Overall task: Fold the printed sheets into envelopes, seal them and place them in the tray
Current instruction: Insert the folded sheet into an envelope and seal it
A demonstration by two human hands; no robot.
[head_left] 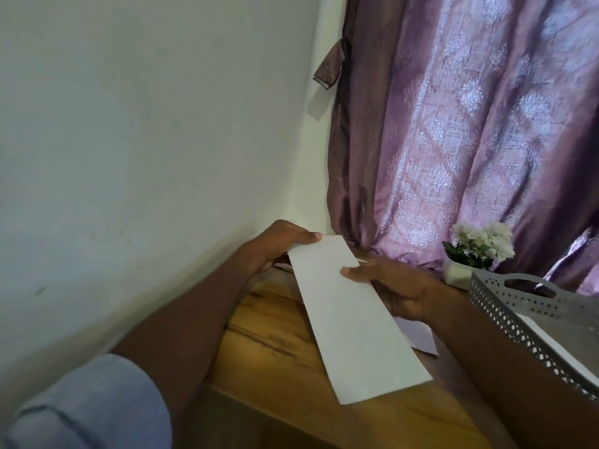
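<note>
A long white folded sheet (350,322) is held above the wooden table (269,338), slanting from upper left to lower right. My left hand (275,246) pinches its far left corner, thumb on top. My right hand (395,290) grips its right edge, thumb pressed on the paper and fingers underneath. A grey perforated tray (505,314) stands at the right with white paper (557,345) lying inside it.
Another pale sheet (418,335) lies on the table beneath the held one. A small pot of white flowers (479,246) stands by the purple curtain (453,124). A white wall (129,157) runs along the table's left side.
</note>
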